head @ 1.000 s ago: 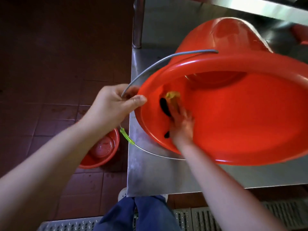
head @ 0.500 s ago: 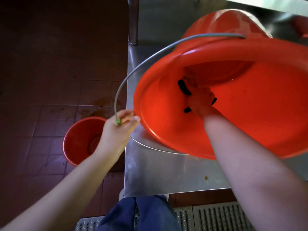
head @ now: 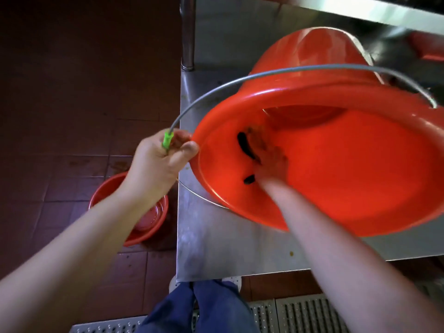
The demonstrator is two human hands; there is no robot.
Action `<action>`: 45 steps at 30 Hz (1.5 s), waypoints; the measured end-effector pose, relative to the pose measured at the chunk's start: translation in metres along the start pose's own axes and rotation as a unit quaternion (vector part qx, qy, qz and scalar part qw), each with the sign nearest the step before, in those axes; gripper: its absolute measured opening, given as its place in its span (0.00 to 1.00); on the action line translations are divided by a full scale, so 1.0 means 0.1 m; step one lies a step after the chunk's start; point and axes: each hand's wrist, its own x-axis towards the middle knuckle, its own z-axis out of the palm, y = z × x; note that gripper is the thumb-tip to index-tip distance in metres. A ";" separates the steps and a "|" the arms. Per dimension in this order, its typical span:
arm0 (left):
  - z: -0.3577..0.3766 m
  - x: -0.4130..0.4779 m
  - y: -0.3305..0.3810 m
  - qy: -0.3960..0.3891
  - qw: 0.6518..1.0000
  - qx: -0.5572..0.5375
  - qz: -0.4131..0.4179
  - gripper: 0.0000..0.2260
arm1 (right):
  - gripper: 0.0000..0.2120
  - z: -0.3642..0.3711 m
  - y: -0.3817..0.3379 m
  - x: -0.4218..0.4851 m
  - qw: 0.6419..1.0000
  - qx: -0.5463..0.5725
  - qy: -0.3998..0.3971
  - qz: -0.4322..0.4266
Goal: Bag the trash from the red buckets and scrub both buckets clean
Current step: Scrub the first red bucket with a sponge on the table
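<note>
Large red bucket [head: 348, 169] tipped on its side on the steel counter [head: 216, 241]. Left hand [head: 158, 162]: fingers clenched on the wire handle [head: 240, 79]. Right hand [head: 269, 162], blurred inside; finger state indeterminate. Probably light, wet, slippery: steady it by the handle.

The right hand [head: 269, 162] is blurred inside the tipped bucket [head: 360, 164], so whatever it holds cannot be made out. The bucket's right side is cut off by the picture's edge. The left arm hides much of the second bucket [head: 153, 219] on the floor, and the bench [head: 228, 248] hides the legs.
</note>
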 end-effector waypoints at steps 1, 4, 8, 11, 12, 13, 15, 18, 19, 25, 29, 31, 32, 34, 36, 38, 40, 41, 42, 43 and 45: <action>-0.03 0.04 0.08 -0.007 1.000 0.019 0.016 0.03 | 0.41 -0.08 0.14 0.16 0.999 -0.047 0.001 0.005; -0.06 0.12 0.20 0.001 1.000 0.007 0.026 0.04 | 0.40 -0.29 0.36 0.47 0.992 -0.117 -0.002 0.039; 0.12 -0.01 -0.11 0.090 0.984 -0.131 -0.079 0.10 | 0.37 -0.27 0.30 0.58 0.989 -0.108 -0.030 0.094; 0.30 -0.27 -0.41 0.068 0.973 -0.166 -0.148 0.11 | 0.34 -0.21 0.18 0.52 0.994 -0.050 -0.015 0.099; 0.33 -0.32 -0.45 0.060 0.972 -0.170 -0.152 0.10 | 0.34 -0.16 0.09 0.44 0.995 -0.008 -0.003 0.095; 0.35 -0.34 -0.47 0.055 0.974 -0.167 -0.146 0.09 | 0.33 -0.09 -0.03 0.33 0.995 0.033 0.005 0.093; 0.36 -0.31 -0.49 0.052 0.982 -0.141 -0.117 0.08 | 0.33 0.05 -0.39 -0.04 0.986 0.129 0.008 0.104; 0.32 -0.26 -0.48 0.057 0.988 -0.102 -0.096 0.09 | 0.36 0.21 -0.86 -0.77 0.966 0.249 0.053 0.042; 0.30 -0.24 -0.48 0.053 0.990 -0.090 -0.093 0.10 | 0.36 0.23 -0.87 -0.89 0.963 0.262 0.060 0.012; 0.11 -0.06 -0.12 0.021 0.999 0.042 0.022 0.14 | 0.40 0.12 -0.08 -0.12 0.999 0.023 0.025 -0.019; 0.07 0.06 0.10 0.026 0.991 0.099 0.089 0.18 | 0.39 -0.26 0.20 0.42 0.995 -0.075 -0.014 0.069; 0.10 0.07 -0.02 0.046 0.994 0.069 0.075 0.22 | 0.37 -0.30 0.23 0.54 0.988 -0.104 -0.038 0.105; 0.14 0.05 -0.14 0.045 0.997 0.048 0.045 0.24 | 0.37 -0.29 0.23 0.57 0.986 -0.110 -0.042 0.115; 0.24 -0.03 -0.42 0.002 0.999 0.014 -0.046 0.22 | 0.36 -0.24 0.22 0.57 0.987 -0.088 -0.040 0.128; 0.36 -0.14 -0.61 -0.059 0.993 -0.004 -0.104 0.15 | 0.34 -0.18 0.14 0.50 0.994 -0.025 -0.018 0.103; 0.45 -0.20 -0.64 -0.078 0.992 0.006 -0.101 0.11 | 0.33 -0.05 -0.09 0.23 0.995 0.050 -0.010 0.080; 0.47 -0.21 -0.60 -0.063 0.995 0.024 -0.076 0.11 | 0.32 0.08 -0.41 -0.20 0.985 0.147 -0.014 0.094; 0.46 -0.21 -0.61 -0.058 0.996 0.024 -0.066 0.11 | 0.33 0.12 -0.55 -0.45 0.979 0.185 -0.007 0.082; 0.46 -0.21 -0.61 -0.060 0.996 0.022 -0.059 0.11 | 0.33 0.16 -0.66 -0.68 0.976 0.211 0.005 0.054; 0.45 -0.21 -0.61 -0.064 0.996 0.018 -0.060 0.11 | 0.33 0.19 -0.71 -0.86 0.974 0.223 0.016 0.028; 0.44 -0.21 -0.59 -0.071 0.995 0.026 -0.059 0.11 | 0.31 0.21 -0.62 -0.90 0.975 0.220 0.020 0.013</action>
